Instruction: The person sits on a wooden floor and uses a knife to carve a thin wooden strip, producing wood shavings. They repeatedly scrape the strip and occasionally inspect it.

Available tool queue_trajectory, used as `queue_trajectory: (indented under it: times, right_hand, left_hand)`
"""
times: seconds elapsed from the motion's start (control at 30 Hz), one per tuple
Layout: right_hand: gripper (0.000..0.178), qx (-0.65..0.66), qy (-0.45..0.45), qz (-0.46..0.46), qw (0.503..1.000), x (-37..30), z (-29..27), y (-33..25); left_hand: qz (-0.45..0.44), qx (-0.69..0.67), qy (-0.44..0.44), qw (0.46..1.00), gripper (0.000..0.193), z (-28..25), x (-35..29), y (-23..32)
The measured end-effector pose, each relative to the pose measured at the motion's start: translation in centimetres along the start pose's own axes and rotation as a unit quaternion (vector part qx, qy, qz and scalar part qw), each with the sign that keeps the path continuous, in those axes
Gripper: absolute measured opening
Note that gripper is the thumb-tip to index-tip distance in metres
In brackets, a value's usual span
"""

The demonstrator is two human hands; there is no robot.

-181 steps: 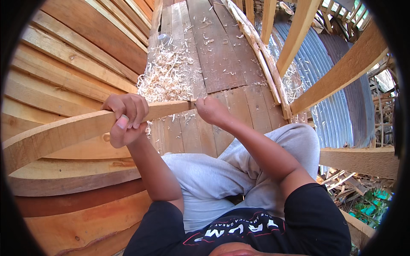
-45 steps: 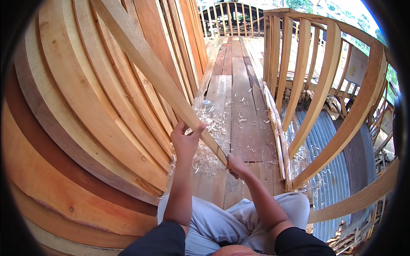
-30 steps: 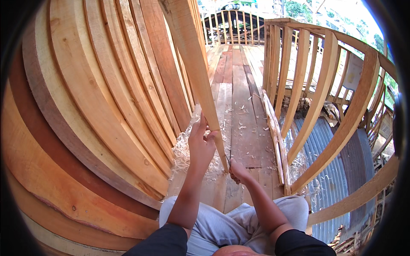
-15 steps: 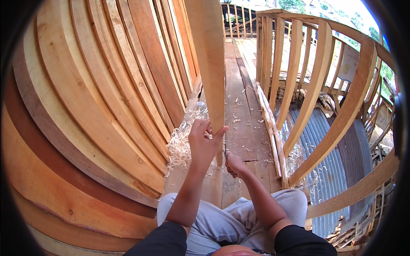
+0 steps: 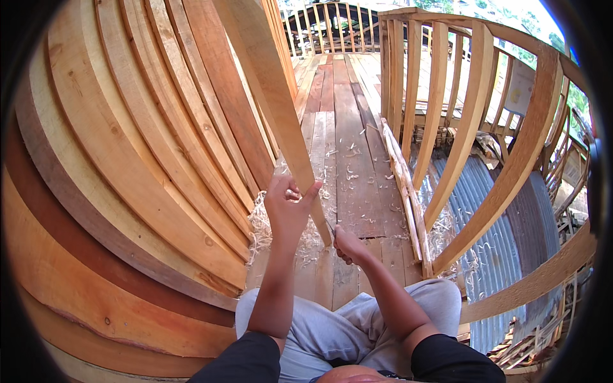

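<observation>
A long, pale wooden plank (image 5: 271,89) stands tilted in front of me, its upper part leaning left and its lower end near the floorboards. Closed around the plank's lower part is my left hand (image 5: 288,199), thumb along the right edge. My right hand (image 5: 350,245) is a fist just right of the plank's lower end. From it a small knife (image 5: 331,228) points up and left, its thin blade at the plank's edge. The fingers hide its handle. Whether the blade touches the wood, I cannot tell.
Curled shavings (image 5: 260,223) lie heaped by the left boards (image 5: 115,140) and scattered over the plank floor (image 5: 357,204). A slatted wooden railing (image 5: 476,115) runs along the right, with split strips (image 5: 403,185) at its foot. Below it is a corrugated metal roof (image 5: 491,236).
The plank's upper part has swung left, uncovering more of the walkway behind it. My left hand has shifted slightly left with it; my right hand has moved a little left.
</observation>
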State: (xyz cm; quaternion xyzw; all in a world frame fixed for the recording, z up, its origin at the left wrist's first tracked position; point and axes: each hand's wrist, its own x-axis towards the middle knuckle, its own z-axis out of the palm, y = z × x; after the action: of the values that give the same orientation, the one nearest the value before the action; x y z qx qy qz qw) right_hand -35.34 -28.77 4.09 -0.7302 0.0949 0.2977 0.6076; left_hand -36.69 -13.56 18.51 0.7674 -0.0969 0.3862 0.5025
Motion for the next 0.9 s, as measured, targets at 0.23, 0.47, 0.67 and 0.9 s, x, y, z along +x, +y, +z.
queue_trajectory:
  times: [0.23,0.47,0.67,0.9]
  right_hand:
    - [0.058,-0.053,0.010,-0.011,0.998,-0.3,1.3,0.3]
    - [0.039,0.007,-0.009,-0.041,0.999,2.6,2.4,3.6]
    - [0.029,-0.010,0.000,-0.092,0.996,2.8,3.3,3.3]
    - [0.051,0.089,-0.016,0.106,0.990,5.5,1.9,5.7]
  left_hand:
    - [-0.003,-0.112,-0.063,0.992,0.040,-0.8,0.6,-2.0]
    - [-0.077,-0.322,-0.039,0.943,0.042,-1.2,0.6,-0.1]
    - [-0.029,-0.322,-0.067,0.944,0.005,-3.3,1.5,-2.5]
    - [-0.060,-0.442,-0.115,0.888,0.019,-2.5,-0.2,-2.5]
